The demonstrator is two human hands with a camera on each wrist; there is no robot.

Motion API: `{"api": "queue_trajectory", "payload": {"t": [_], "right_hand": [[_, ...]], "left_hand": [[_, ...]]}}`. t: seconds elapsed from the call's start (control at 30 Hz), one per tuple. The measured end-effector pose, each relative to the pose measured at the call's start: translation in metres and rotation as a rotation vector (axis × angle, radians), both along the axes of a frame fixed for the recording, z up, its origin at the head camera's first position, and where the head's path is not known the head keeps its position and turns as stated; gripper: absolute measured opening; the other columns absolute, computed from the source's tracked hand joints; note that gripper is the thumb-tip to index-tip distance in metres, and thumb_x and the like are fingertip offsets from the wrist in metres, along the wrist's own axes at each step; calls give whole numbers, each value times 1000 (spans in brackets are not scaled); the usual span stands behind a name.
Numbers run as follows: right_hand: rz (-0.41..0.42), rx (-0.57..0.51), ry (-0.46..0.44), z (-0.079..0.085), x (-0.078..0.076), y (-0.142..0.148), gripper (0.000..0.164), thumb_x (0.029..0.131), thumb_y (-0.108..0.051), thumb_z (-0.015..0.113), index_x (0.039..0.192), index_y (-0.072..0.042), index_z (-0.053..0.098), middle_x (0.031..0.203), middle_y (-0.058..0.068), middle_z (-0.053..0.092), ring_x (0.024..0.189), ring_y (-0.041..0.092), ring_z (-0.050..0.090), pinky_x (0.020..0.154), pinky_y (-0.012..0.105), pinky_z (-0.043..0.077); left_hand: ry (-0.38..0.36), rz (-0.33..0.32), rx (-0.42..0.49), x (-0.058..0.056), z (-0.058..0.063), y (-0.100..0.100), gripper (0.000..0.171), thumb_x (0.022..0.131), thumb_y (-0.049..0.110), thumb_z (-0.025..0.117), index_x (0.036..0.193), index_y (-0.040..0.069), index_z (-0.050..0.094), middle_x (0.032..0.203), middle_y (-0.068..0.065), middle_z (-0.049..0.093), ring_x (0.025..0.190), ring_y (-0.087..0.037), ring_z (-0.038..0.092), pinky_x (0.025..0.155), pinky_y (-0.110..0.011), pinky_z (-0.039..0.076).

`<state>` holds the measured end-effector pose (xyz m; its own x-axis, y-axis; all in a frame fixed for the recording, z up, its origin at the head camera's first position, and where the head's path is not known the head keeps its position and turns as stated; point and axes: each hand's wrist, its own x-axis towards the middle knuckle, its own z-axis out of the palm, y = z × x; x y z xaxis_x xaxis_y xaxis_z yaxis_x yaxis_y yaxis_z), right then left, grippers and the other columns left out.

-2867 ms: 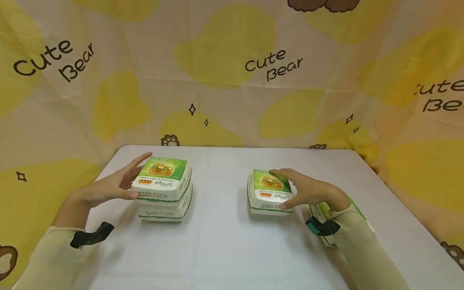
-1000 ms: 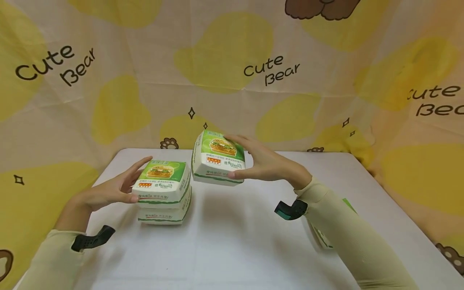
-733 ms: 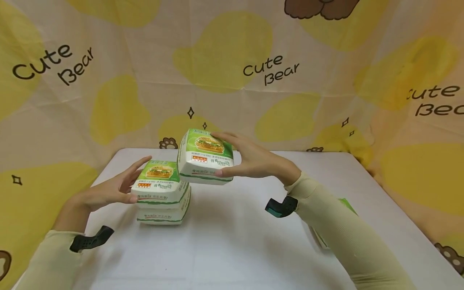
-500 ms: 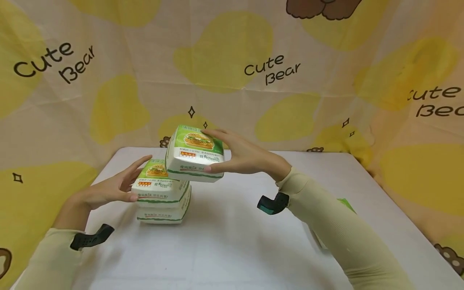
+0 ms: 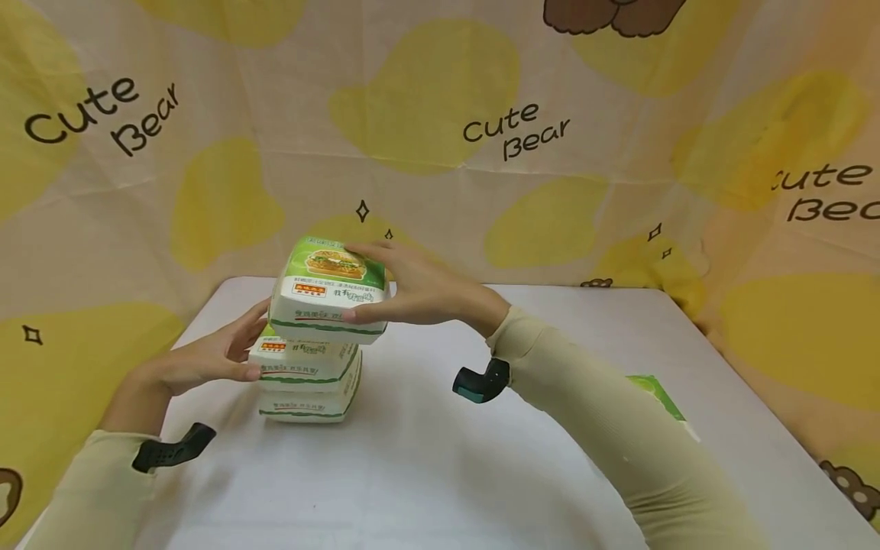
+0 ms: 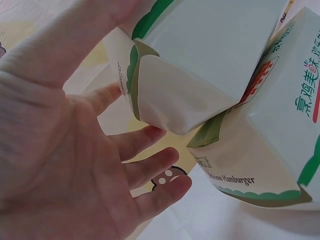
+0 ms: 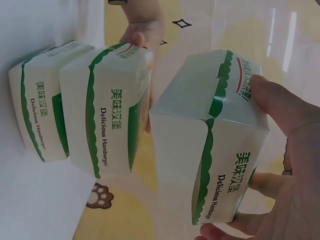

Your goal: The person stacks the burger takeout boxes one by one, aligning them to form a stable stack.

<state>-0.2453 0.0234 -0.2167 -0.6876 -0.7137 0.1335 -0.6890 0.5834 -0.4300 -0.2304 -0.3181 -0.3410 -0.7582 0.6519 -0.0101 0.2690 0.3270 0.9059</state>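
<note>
A white-and-green hamburger box [image 5: 326, 298] is held up in my right hand [image 5: 426, 286], thumb on its front face and fingers at the back. It overlaps the top of a two-box stack in the head view; the right wrist view shows a gap beneath it. My left hand [image 5: 199, 355] holds the stack's upper hamburger box [image 5: 305, 367] at its left side, thumb on the front and a fingertip behind. The lower hamburger box [image 5: 302, 406] sits on the table. In the left wrist view, several fingers [image 6: 160, 197] of that hand spread loosely beside the stack.
Another green-and-white box [image 5: 656, 393] lies at the right of the white table [image 5: 412, 473], mostly hidden by the right forearm. A yellow patterned cloth [image 5: 426, 99] hangs behind the table. Dark straps [image 5: 484, 382] cross both sleeves.
My right hand has lifted a hamburger box from the table's right-middle and carried it left, over the stack. The left hand has stayed at the stack.
</note>
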Motion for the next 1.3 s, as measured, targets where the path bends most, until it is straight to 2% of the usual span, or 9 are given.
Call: {"api": "queue_trajectory", "payload": {"t": [0.1,0.3,0.47,0.6,0.7,1.0,1.3], "right_hand": [[2,19,0,-1,0,-9,93,77,-60,70,153,-31,26,155,0,33,136,16,39,108,41,40],[-8,78,12,1,2,-27,95,76,-64,68,153,-30,25,155,0,32,139,16,36,109,39,39],[-19,129,29,5,3,-37,95,75,-67,67,153,-31,25,154,1,34,135,15,39,106,36,40],[-32,151,36,0,5,-44,93,76,-67,66,152,-31,27,153,2,36,132,17,42,103,37,42],[-34,150,37,-5,5,-47,92,77,-66,66,152,-31,28,152,3,36,132,19,42,102,38,43],[-44,184,33,-10,4,-54,91,79,-70,60,154,-34,22,158,4,28,140,23,36,108,44,39],[-44,175,6,-13,3,-54,88,81,-70,57,153,-37,19,159,2,23,140,22,34,107,45,40]], "left_hand": [[-17,-9,17,-1,-1,1,100,85,5,61,155,31,-5,155,-1,24,128,2,46,93,-28,50],[-26,-22,29,-1,-2,-1,90,86,6,60,154,23,4,146,4,42,125,-3,52,92,-29,51],[-31,3,16,0,1,-2,85,86,7,61,152,21,9,140,7,50,122,-3,54,91,-29,51],[-60,17,1,3,1,-2,81,86,7,61,150,20,13,136,9,55,120,-3,56,91,-28,51],[-65,9,10,5,1,-1,78,86,6,61,148,20,16,135,9,56,120,-4,57,91,-28,51],[-36,56,-21,8,4,-1,71,87,6,62,144,24,25,128,14,60,115,-3,58,87,-28,51],[-30,25,3,7,2,-1,67,87,4,61,142,25,28,127,13,61,115,-4,60,88,-27,51]]}}
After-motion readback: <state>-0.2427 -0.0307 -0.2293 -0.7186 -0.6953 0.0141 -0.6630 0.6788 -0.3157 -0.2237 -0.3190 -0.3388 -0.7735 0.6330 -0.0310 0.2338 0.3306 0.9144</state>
